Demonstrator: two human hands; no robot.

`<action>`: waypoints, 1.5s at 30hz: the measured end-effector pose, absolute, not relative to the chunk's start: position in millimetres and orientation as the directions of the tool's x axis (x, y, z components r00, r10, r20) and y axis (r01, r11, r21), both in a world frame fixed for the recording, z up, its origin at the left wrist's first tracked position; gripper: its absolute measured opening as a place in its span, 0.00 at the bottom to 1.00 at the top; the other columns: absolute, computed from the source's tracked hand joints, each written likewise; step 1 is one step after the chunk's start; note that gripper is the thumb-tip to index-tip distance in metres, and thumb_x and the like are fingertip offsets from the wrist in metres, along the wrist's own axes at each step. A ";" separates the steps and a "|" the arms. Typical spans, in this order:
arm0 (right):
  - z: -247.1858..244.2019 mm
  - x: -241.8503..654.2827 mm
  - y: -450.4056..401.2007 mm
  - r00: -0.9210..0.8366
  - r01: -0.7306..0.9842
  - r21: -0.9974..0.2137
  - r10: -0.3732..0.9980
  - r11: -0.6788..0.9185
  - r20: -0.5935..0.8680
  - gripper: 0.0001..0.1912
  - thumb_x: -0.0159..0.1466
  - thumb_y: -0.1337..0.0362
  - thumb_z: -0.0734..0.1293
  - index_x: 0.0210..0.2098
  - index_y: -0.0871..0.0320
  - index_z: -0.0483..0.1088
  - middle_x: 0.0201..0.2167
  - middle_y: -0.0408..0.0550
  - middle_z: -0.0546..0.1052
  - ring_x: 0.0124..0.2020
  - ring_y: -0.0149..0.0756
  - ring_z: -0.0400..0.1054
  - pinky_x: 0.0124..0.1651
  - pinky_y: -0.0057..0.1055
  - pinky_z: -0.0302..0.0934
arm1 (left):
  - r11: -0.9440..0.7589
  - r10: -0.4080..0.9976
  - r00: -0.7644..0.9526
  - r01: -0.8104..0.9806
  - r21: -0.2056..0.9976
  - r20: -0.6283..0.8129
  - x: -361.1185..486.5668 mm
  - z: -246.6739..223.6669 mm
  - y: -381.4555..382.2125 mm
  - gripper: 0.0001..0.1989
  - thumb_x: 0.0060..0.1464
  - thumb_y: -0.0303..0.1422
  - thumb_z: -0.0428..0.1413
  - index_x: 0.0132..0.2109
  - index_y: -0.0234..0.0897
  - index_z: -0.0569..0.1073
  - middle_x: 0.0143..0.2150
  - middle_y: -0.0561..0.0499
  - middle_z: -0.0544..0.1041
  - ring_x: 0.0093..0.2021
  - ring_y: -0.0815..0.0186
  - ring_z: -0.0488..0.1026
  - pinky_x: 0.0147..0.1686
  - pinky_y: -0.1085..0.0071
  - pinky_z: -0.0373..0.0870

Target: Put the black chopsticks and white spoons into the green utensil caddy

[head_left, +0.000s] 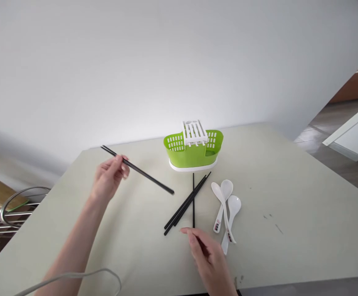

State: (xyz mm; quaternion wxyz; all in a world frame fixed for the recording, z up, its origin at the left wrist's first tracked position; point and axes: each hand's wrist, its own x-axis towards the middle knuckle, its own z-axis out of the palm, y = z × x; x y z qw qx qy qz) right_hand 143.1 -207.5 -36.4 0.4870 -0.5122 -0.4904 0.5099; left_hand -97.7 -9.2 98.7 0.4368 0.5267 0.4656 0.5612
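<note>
My left hand (pixel 109 176) is closed on a pair of black chopsticks (pixel 148 176), held above the left part of the table and slanting down to the right. My right hand (pixel 208 259) is low in front, its thumb and forefinger near the lower end of a black chopstick (pixel 193 205); whether it grips it is unclear. Several more black chopsticks (pixel 183 209) lie crossed around that one. Beyond them stands a green basket (pixel 194 156) with a white slotted rack (pixel 195 132) across its middle. Three white spoons (pixel 234 204) lie overlapping to the right of the chopsticks.
The pale table (pixel 277 185) meets a white wall (pixel 154 70) behind the basket. A metal rack (pixel 9 222) with wooden boards stands off the left edge. A grey cable (pixel 83 274) crosses in front of my left forearm. White furniture (pixel 354 127) stands at the far right.
</note>
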 end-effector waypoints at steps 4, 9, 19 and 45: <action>-36.8 140.7 -206.9 -0.075 0.032 -0.999 0.997 0.035 0.032 0.27 0.76 0.46 0.57 0.46 0.56 0.81 0.22 0.44 0.67 0.22 0.33 0.56 0.26 0.30 0.51 | -0.398 0.900 -0.192 0.001 0.917 0.391 -92.5 148.4 30.0 0.15 0.60 0.43 0.66 0.36 0.34 0.79 0.25 0.55 0.70 0.22 0.76 0.67 0.21 0.80 0.66; -34.9 138.1 -208.5 -0.056 0.037 -0.997 0.997 0.062 0.060 0.28 0.76 0.45 0.56 0.44 0.56 0.80 0.20 0.42 0.65 0.21 0.32 0.55 0.26 0.30 0.51 | -0.373 0.896 -0.168 0.220 0.901 0.411 -63.3 168.3 64.2 0.16 0.60 0.43 0.65 0.34 0.32 0.79 0.33 0.48 0.78 0.26 0.74 0.73 0.27 0.76 0.73; -31.3 139.7 -209.2 -0.054 0.046 -0.992 0.992 0.117 0.115 0.27 0.76 0.47 0.55 0.44 0.57 0.80 0.20 0.42 0.66 0.21 0.31 0.56 0.26 0.29 0.53 | -0.266 0.954 0.074 0.647 0.714 0.289 -10.9 143.6 110.7 0.17 0.59 0.43 0.64 0.33 0.31 0.83 0.31 0.44 0.83 0.24 0.66 0.78 0.30 0.68 0.78; -36.5 142.9 -208.5 -0.145 0.050 -0.988 0.979 0.149 0.141 0.20 0.77 0.54 0.57 0.46 0.56 0.78 0.24 0.43 0.71 0.23 0.31 0.61 0.27 0.27 0.54 | -0.261 0.953 0.130 0.806 0.531 0.273 4.6 102.2 134.1 0.23 0.63 0.51 0.56 0.32 0.37 0.79 0.23 0.52 0.77 0.23 0.65 0.75 0.36 0.68 0.71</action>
